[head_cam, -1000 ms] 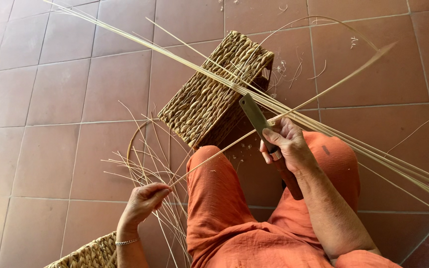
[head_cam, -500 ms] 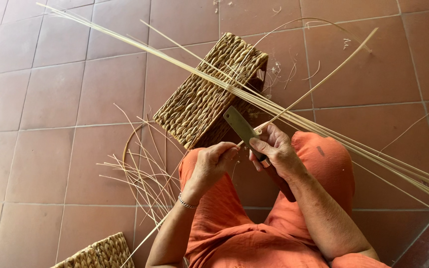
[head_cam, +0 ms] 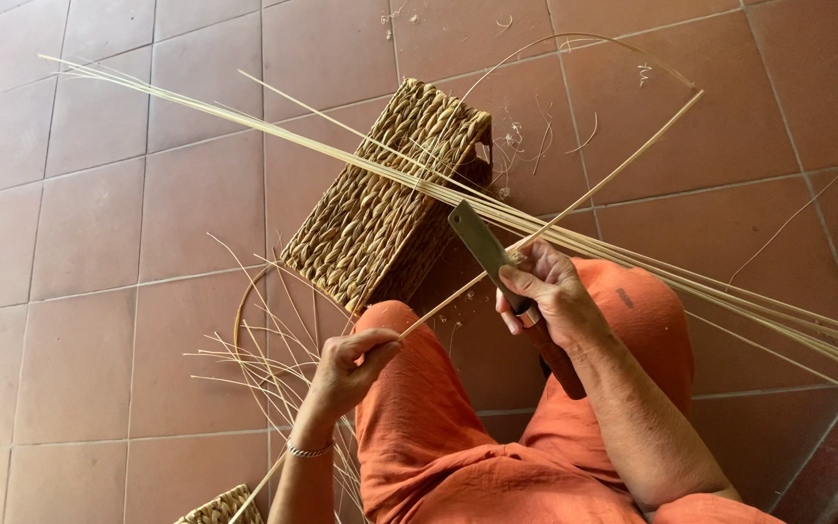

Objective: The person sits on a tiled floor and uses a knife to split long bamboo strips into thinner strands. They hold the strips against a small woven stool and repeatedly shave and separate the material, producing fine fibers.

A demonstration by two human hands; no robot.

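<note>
Since half a second ago the left hand [head_cam: 346, 361] has slid down off the knife, drawing one thin cane strip [head_cam: 574, 202] toward the knee.

Left hand is pinched shut on the strip's near end above the orange-trousered knee; the right hand [head_cam: 545, 291] is closed around a broad-bladed knife [head_cam: 485, 243], blade pressed to the same strip. A long bundle of pale strips [head_cam: 632, 260] crosses the lap and lies over a woven rectangular basket [head_cam: 380, 204] on the terracotta tile floor [head_cam: 89, 233]. Loose trimmings [head_cam: 264, 364] lie scattered beside the left wrist; a second woven piece [head_cam: 220, 507] peeks in at the bottom edge.
</note>
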